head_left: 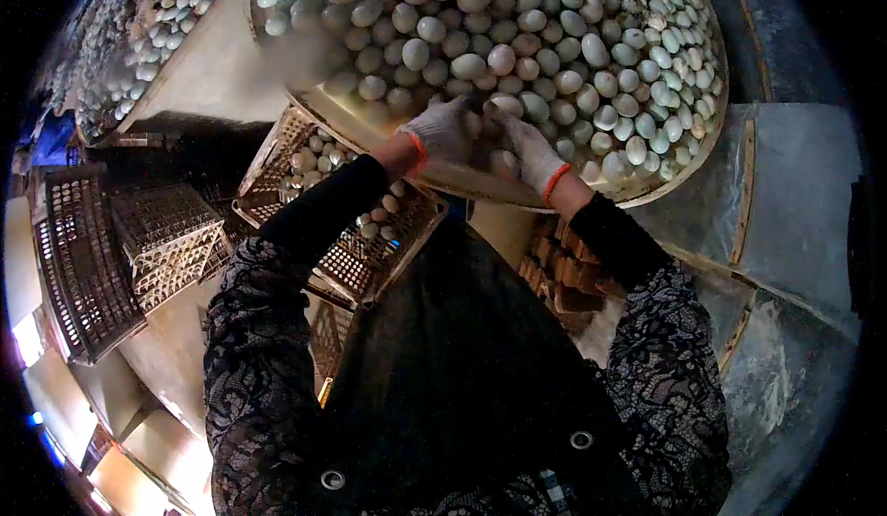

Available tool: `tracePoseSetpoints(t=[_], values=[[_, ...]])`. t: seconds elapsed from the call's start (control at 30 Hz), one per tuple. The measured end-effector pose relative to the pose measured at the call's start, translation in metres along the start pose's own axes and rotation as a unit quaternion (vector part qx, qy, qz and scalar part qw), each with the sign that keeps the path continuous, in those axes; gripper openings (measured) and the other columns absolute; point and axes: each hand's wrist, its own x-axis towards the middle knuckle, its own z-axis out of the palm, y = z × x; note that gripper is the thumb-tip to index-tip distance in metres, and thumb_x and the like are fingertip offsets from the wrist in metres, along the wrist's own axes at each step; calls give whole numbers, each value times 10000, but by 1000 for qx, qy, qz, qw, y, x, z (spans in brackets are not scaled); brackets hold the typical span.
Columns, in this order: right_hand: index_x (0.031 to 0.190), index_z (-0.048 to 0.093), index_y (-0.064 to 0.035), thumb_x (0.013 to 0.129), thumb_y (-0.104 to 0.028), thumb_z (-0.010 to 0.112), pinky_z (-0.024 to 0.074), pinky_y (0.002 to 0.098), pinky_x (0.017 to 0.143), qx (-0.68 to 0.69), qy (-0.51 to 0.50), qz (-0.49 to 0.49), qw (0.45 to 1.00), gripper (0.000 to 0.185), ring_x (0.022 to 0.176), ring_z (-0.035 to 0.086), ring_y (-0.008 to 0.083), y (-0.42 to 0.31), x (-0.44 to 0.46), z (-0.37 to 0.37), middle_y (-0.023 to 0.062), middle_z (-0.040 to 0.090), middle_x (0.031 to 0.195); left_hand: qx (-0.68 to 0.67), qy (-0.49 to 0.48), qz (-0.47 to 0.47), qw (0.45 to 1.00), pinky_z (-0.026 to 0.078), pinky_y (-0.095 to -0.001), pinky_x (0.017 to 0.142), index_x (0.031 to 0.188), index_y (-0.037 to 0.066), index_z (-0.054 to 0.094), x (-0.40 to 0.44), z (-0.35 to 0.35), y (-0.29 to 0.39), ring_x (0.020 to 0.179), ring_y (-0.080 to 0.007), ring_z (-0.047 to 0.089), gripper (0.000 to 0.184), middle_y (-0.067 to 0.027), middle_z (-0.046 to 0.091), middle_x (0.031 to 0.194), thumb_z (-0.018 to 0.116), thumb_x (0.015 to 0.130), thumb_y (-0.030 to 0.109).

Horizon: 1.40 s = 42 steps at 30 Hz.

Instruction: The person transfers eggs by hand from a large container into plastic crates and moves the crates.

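Both hands wear pale knit gloves with orange cuffs and meet over the near edge of a large round tub [716,137] full of pale green and whitish eggs [595,51]. My left hand [442,130] has its fingers curled toward an egg between the hands; what it holds is blurred. My right hand [524,143] is bent inward beside it, its fingertips dark and unclear, with an egg just below. Under my left forearm, a plastic crate [407,271] with holed walls holds several eggs [320,154].
Another large container of eggs [185,68] stands at the upper left. Stacked holed crates [176,243] and a dark crate [83,257] are on the left. Reddish-brown stacked pieces [562,271] lie below the tub. Grey slabs [795,193] with wooden strips are at the right.
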Motion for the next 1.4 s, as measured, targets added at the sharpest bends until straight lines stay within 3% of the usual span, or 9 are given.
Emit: tracePoseSetpoints(t=[0.07,0.17,0.27,0.37,0.43,0.57,0.67,0.83,1.4], values=[[1326,451,-15,939,-224,483,400,313,983,73,44,109,990,441,1133,527,203,-11,-2,0,86,545,1268,41,45,14,998,461,-427,920,1332,90,400,0,7,-2,1078,-351,545,877,-184,597,1122,805,596,342],[1356,418,-12,949,-130,431,353,307,1027,-322,-2,-27,946,424,1179,494,202,-18,-6,1,88,524,1303,-41,59,12,997,498,-377,858,1273,79,480,-2,4,-1,976,-280,604,742,-154,629,1074,786,639,312],[1340,449,-26,953,-121,428,344,290,1024,-110,29,86,990,399,1200,468,184,-3,8,-5,73,518,1309,-174,43,5,984,510,-317,819,1221,60,537,-14,-8,13,934,-197,608,631,-110,636,1073,775,682,286],[1199,584,-54,976,-299,388,439,330,901,-513,62,-252,818,384,1063,571,224,10,12,-4,112,627,1160,-253,55,43,965,504,-304,839,1210,41,541,-24,-9,18,957,-156,590,534,-77,628,1104,736,760,251],[1201,587,-80,979,-261,376,439,330,910,21,99,20,995,356,1056,574,229,-16,0,16,114,635,1127,-321,56,68,943,500,-317,869,1217,31,528,-30,-12,18,973,-155,586,488,-69,624,1122,705,810,235],[1199,593,-87,971,-256,402,422,318,940,-70,67,60,994,342,1078,554,210,-5,14,-2,95,624,1145,-418,74,69,903,505,-298,868,1214,8,521,-43,-18,31,977,-153,593,474,-65,621,1114,693,821,208],[1197,595,-95,963,-295,435,409,306,951,-131,132,-115,976,347,1101,525,179,12,16,-4,63,602,1177,-474,75,57,875,503,-290,843,1208,3,532,-40,-16,28,957,-144,592,469,-65,620,1097,698,815,196],[1167,599,-89,917,-357,528,420,287,919,74,114,81,987,373,1087,523,164,-47,10,26,29,588,1168,-507,33,32,861,499,-282,812,1195,6,547,-32,-20,15,930,-135,591,499,-63,630,1061,726,790,238],[1175,632,-123,892,-478,522,395,312,960,104,52,120,986,467,1088,521,181,-102,12,55,18,589,1213,-382,149,42,911,520,-285,726,1123,-11,602,-53,-51,30,842,-135,616,469,-72,657,984,717,792,300]])
